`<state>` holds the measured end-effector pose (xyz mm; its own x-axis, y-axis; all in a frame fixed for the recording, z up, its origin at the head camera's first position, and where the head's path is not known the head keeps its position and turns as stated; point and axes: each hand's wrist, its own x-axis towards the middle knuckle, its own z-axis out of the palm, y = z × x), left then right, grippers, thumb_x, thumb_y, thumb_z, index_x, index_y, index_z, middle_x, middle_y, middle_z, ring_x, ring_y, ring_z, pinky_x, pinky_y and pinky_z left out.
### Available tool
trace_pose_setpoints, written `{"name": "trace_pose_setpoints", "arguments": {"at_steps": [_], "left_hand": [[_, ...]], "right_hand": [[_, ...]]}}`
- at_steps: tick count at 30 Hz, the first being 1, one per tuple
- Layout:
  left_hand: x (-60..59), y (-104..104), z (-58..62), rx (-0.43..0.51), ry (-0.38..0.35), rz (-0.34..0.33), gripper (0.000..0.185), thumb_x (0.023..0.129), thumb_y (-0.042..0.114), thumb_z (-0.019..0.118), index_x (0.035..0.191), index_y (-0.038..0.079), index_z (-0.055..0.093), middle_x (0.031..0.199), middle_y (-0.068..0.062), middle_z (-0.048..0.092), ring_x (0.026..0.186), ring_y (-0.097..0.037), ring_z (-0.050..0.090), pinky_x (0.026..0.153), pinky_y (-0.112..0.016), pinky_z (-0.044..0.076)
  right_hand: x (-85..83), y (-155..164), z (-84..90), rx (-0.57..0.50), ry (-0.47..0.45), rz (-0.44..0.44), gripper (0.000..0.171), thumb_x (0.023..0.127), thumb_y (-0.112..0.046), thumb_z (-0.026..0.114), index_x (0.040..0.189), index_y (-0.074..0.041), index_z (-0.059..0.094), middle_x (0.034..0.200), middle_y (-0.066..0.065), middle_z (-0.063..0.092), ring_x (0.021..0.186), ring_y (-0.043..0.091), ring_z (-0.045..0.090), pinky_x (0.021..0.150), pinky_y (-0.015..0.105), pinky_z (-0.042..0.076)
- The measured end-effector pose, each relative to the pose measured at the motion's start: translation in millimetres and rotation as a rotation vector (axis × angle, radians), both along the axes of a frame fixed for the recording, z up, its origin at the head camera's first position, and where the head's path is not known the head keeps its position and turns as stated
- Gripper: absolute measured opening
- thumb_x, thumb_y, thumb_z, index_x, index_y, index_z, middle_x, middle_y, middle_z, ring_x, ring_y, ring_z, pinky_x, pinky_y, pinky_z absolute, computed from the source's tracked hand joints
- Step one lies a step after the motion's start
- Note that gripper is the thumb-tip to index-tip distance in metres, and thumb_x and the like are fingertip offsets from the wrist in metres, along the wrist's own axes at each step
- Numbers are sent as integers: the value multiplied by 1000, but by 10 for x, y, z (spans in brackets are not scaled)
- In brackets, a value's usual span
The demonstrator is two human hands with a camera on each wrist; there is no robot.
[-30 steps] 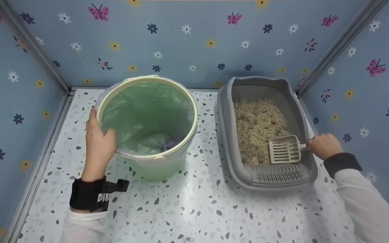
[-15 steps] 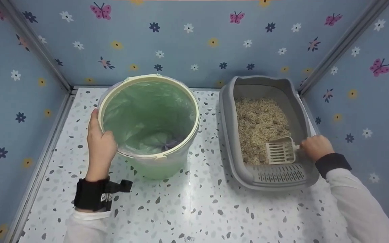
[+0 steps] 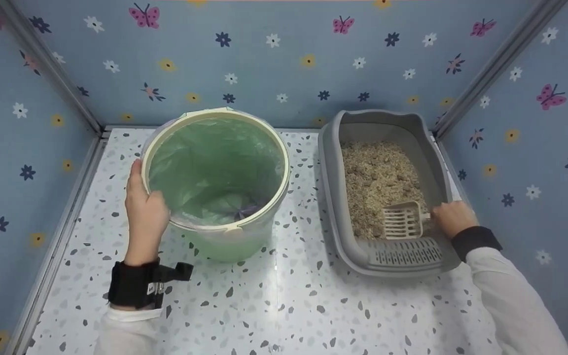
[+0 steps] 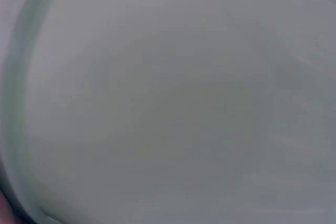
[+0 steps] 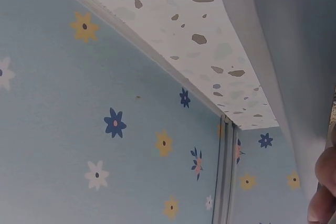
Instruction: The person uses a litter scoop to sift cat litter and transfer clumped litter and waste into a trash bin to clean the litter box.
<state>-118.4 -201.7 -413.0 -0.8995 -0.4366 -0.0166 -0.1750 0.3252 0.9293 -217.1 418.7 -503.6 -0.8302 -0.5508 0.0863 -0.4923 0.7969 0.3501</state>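
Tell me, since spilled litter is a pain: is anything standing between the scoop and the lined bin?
Only the litter box's own left wall. Beyond it, bare floor separates the scoop from the bin.

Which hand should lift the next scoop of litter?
Right. The right hand already holds the scoop in the litter; the left hand is holding the bin rim.

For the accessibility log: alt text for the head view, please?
A person's right hand holds a cream slotted plastic scoop in the litter of a grey plastic litter tray, while the left hand grips the rim of a cream bucket lined with a green bag on a speckled white tabletop.
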Motion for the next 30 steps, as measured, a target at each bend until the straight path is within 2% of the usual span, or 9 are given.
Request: {"name": "trace_pose_setpoints", "arguments": {"at_steps": [9,15,22,27,30], "left_hand": [[-6,-9,2,-5,2,2,69,89,-4,27,153,15,8,158,-4,9,143,-18,9,117,-35,12],[-12,-10,-1,-5,3,2,69,89,-4,26,153,15,8,158,-4,9,143,-19,10,116,-36,13],[-13,-2,-8,-6,10,6,68,89,-3,26,153,14,9,158,-5,11,143,-21,13,116,-37,15],[-2,6,-5,4,20,2,67,90,-3,24,153,14,9,158,-3,10,143,-17,11,116,-35,14],[-1,9,-3,5,20,3,67,91,-3,24,153,14,8,158,-3,10,143,-16,10,116,-34,13]], "right_hand": [[-7,-62,-44,-3,-17,-15,22,64,5,66,48,-5,53,44,12,53,38,28,49,38,47,43],[-33,-223,-141,-7,-13,23,24,66,1,69,49,-6,54,44,9,53,37,25,47,38,45,42],[-59,-451,-225,21,-3,46,29,70,3,66,47,-6,50,43,8,49,37,26,47,37,46,43],[-62,-611,-302,-28,-12,63,21,71,0,70,54,-5,58,45,9,52,37,25,46,37,45,42],[-52,-706,-358,-77,-2,59,21,70,0,69,53,-4,57,45,10,53,37,27,46,36,45,41]]}}
